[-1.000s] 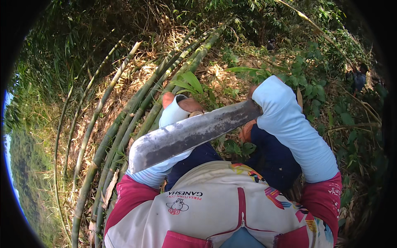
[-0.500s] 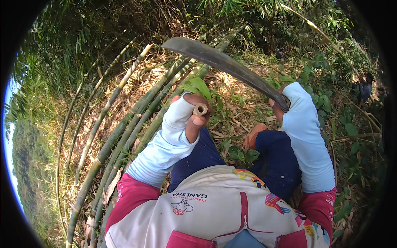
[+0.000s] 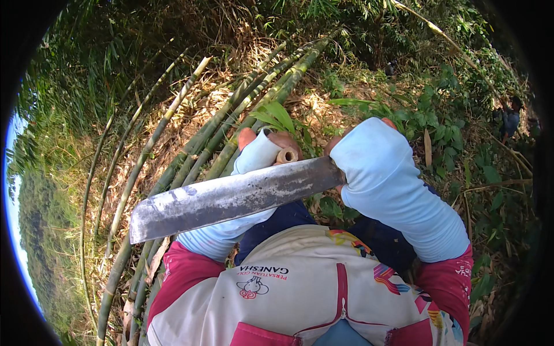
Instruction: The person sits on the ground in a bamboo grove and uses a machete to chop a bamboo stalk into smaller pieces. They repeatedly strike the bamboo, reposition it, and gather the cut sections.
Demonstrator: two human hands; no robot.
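Note:
My right hand [image 3: 359,147], half covered by a light-blue sleeve, is closed round the handle of a machete [image 3: 231,199]. Its broad, worn grey blade points left and lies flat across the view in front of my left forearm. My left hand [image 3: 281,140], with light-blue cloth over its back, grips a thin bamboo stem [image 3: 287,155]. The hollow cut end of the stem faces up, just above the blade. Part of my left hand and wrist is hidden by the machete, and the rest of the stem does not show. Green leaves [image 3: 276,115] are just beyond my left hand.
Several long green bamboo poles [image 3: 190,147] lie slanting on my left over dry leaf litter [image 3: 317,109]. Dense foliage [image 3: 115,52] rises behind. Leafy plants [image 3: 444,132] and a dark figure, perhaps a person [image 3: 509,120], are at the right.
The machete has swung down and left from above my hands, and now crosses in front of my left forearm. My right hand has moved left and turned over. My left hand has shifted slightly right.

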